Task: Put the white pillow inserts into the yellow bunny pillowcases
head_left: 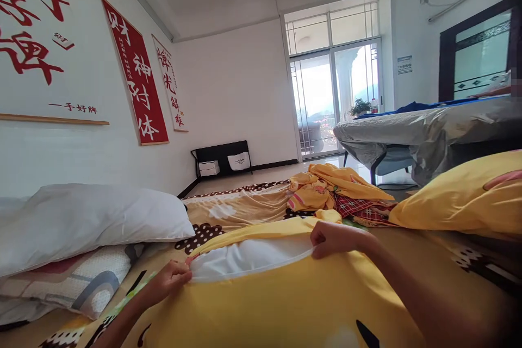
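A yellow pillowcase [253, 310] lies in front of me with its opening facing away. Inside the opening shows a white pillow [248, 257]. My left hand [173, 276] is closed on the left corner of the opening, thumb and fingers pinching the cloth edge. At the right end of the opening, my right hand [336, 239] is closed in a fist around the pillowcase edge. Dark printed marks show on the near part of the case.
White pillows [101, 215] are stacked at the left over a patterned pillow [98, 277]. Crumpled yellow cloth [326, 187] lies ahead on the patterned bedding [244, 206]. Another yellow pillow [468, 196] sits at the right. Beyond stands a table [375, 133] under plastic sheeting; part of someone's arm shows at the right edge.
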A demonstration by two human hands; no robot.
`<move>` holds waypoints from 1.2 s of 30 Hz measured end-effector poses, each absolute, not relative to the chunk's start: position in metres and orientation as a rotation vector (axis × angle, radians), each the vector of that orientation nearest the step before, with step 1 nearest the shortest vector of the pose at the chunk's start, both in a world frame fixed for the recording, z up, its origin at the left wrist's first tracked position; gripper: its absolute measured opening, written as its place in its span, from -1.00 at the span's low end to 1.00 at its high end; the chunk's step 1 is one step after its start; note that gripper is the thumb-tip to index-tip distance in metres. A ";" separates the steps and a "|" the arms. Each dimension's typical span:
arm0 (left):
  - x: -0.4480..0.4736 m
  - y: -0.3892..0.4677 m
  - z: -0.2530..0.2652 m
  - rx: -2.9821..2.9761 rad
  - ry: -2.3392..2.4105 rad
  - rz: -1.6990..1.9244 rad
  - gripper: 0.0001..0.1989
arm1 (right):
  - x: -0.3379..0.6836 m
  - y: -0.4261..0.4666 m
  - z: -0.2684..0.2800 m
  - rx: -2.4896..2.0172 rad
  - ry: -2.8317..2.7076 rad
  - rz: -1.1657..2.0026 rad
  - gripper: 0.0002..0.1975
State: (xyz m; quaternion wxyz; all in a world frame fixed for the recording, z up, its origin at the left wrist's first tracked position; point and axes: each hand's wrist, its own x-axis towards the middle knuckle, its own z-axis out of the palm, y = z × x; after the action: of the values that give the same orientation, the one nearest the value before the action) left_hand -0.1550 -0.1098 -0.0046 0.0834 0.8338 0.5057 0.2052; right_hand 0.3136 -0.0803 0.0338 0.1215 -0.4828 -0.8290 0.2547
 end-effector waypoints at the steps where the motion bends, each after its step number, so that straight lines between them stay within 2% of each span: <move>1: -0.152 -0.108 -0.001 2.518 1.527 0.586 -0.48 | 0.314 -0.082 0.040 -1.412 -2.370 0.587 -0.76; 4: -0.138 -0.102 0.038 2.564 1.608 0.692 -0.48 | 0.308 -0.095 0.073 -1.370 -2.086 0.179 -0.67; 8: -0.128 -0.098 0.086 2.430 1.714 1.306 -0.48 | 0.293 -0.115 0.108 -1.222 -1.858 -0.042 -0.63; 10: -0.122 -0.095 0.077 2.466 1.680 1.197 -0.47 | 0.282 -0.113 0.098 -1.218 -1.931 -0.157 -0.68; 12: -0.116 -0.091 0.049 2.545 1.620 0.866 -0.46 | 0.273 -0.101 0.071 -1.283 -2.100 -0.201 -0.73; 13: -0.113 -0.089 0.034 2.561 1.600 0.749 -0.45 | 0.271 -0.093 0.056 -1.338 -2.158 -0.183 -0.74; 15: -0.110 -0.086 0.012 2.546 1.606 0.758 -0.44 | 0.273 -0.079 0.036 -1.373 -2.161 -0.099 -0.74; 18: -0.110 -0.086 0.010 2.450 1.704 1.121 -0.48 | 0.280 -0.075 0.040 -1.292 -1.946 -0.030 -0.64; 21: -0.106 -0.087 0.022 2.227 1.855 1.523 -0.49 | 0.277 -0.083 0.058 -1.218 -1.775 -0.102 -0.54; 23: -0.099 -0.087 0.019 2.237 1.800 1.386 -0.48 | 0.274 -0.084 0.057 -1.275 -1.886 -0.102 -0.55; 27: -0.088 -0.094 -0.009 2.366 1.458 0.652 -0.46 | 0.270 -0.081 0.033 -1.536 -2.328 0.117 -0.63; 30: -0.092 -0.104 -0.018 2.290 1.384 0.618 -0.47 | 0.248 -0.097 0.033 -1.467 -2.457 0.300 -0.58; 34: -0.099 -0.115 -0.005 2.203 1.333 0.707 -0.47 | 0.190 -0.128 0.052 -0.891 -2.571 0.341 -0.71; 36: -0.099 -0.123 0.003 2.163 1.324 0.835 -0.47 | 0.163 -0.130 0.056 -0.661 -2.666 0.391 -0.65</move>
State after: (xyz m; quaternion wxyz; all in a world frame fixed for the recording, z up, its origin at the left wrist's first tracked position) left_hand -0.0990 -0.1227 0.0031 0.2336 0.7878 0.4822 0.3039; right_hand 0.1632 -0.1300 0.0562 0.1826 -0.2341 -0.9448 0.1384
